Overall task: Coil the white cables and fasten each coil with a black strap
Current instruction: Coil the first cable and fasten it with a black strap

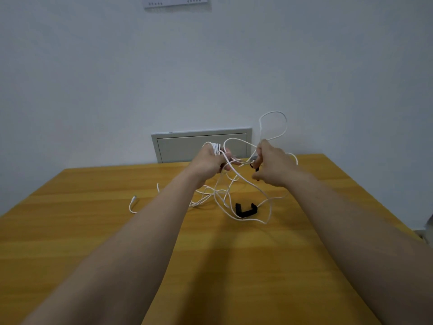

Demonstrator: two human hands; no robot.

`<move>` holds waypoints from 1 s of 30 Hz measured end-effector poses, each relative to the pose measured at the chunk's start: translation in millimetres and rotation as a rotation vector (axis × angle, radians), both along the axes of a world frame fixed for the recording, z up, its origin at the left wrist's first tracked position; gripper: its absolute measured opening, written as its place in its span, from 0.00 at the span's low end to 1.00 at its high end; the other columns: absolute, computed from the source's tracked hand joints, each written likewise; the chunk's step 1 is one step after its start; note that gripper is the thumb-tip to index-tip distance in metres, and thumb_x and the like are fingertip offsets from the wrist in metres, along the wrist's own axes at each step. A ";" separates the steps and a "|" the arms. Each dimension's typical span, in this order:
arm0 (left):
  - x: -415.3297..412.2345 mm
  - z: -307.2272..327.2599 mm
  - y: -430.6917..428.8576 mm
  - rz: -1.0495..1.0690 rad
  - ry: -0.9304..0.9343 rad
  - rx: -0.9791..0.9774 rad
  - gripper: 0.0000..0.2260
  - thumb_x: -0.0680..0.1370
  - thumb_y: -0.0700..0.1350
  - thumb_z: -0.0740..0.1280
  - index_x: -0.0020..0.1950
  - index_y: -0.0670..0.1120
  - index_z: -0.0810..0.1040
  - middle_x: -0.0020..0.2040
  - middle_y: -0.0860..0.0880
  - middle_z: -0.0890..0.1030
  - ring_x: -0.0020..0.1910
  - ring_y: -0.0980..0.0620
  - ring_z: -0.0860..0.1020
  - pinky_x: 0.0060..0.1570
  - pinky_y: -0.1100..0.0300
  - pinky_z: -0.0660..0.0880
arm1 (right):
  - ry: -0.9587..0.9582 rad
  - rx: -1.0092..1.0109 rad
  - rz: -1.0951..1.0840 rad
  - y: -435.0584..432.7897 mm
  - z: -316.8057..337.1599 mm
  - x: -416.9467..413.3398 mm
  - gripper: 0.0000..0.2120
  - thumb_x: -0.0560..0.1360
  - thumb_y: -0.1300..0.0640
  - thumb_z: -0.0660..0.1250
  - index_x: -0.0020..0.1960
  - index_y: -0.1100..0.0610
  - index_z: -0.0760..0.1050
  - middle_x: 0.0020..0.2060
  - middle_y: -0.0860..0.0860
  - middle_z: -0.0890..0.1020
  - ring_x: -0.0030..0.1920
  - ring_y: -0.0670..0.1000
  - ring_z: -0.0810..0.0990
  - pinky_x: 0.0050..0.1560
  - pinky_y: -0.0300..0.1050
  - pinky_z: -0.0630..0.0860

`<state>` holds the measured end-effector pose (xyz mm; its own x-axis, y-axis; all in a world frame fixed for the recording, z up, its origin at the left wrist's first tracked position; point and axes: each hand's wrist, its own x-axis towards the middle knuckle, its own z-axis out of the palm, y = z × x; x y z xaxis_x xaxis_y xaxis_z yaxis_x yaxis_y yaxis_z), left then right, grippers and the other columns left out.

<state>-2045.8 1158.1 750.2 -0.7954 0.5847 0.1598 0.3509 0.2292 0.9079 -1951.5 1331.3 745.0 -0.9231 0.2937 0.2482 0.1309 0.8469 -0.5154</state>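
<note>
Well, two hands, one white tangle (221, 195).
Left hand (208, 160) gripped one coil (214, 146); right hand (271, 165) pinched a strand (273, 111), perhaps a strap (257, 169); one black strap (246, 211) lay on the table (93, 231).

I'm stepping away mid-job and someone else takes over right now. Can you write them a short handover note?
The left hand grips several turns of white cable wound round its fingers.
The right hand pinches a further stretch of that cable, with a loop standing above it. Something dark shows under its fingers, unclear what.
A black strap lies open on the table amid loose cable.
Done: coil begun.
Left: wind in the slack and strap the coil. No coil is fastened yet.
</note>
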 end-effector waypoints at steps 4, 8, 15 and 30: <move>-3.2 -0.4 -4.6 -0.007 0.043 -0.074 0.08 0.84 0.38 0.63 0.52 0.33 0.78 0.44 0.36 0.85 0.32 0.54 0.76 0.33 0.61 0.72 | 0.132 -0.045 -0.075 3.1 0.2 -10.3 0.16 0.73 0.63 0.71 0.51 0.54 0.65 0.46 0.56 0.80 0.46 0.59 0.78 0.37 0.48 0.71; -2.3 1.0 -6.2 -0.006 0.149 -0.202 0.08 0.81 0.34 0.61 0.47 0.38 0.80 0.44 0.39 0.87 0.33 0.51 0.80 0.32 0.65 0.74 | 0.094 -0.050 -0.038 3.4 -1.0 -11.3 0.15 0.74 0.65 0.68 0.52 0.55 0.63 0.51 0.56 0.80 0.51 0.59 0.78 0.40 0.47 0.68; -14.4 -9.6 -1.3 0.280 0.489 -0.465 0.07 0.78 0.39 0.68 0.40 0.44 0.81 0.38 0.47 0.83 0.41 0.46 0.83 0.46 0.49 0.81 | 0.062 -0.070 -0.074 0.9 -3.3 -7.5 0.18 0.69 0.68 0.66 0.53 0.55 0.64 0.55 0.56 0.80 0.51 0.59 0.77 0.45 0.52 0.74; -8.2 16.3 -11.7 0.575 0.755 -0.265 0.06 0.80 0.37 0.65 0.50 0.42 0.82 0.49 0.42 0.84 0.49 0.39 0.81 0.42 0.52 0.72 | 0.027 0.000 -0.207 -6.4 35.9 -0.6 0.04 0.78 0.55 0.56 0.52 0.53 0.68 0.37 0.52 0.83 0.38 0.56 0.84 0.43 0.50 0.72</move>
<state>-2054.0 1146.4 766.5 -0.7125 0.2305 0.6628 0.5887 0.7104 0.3857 -1952.1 1324.9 780.9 -0.8361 0.4766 0.2715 0.2885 0.8031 -0.5213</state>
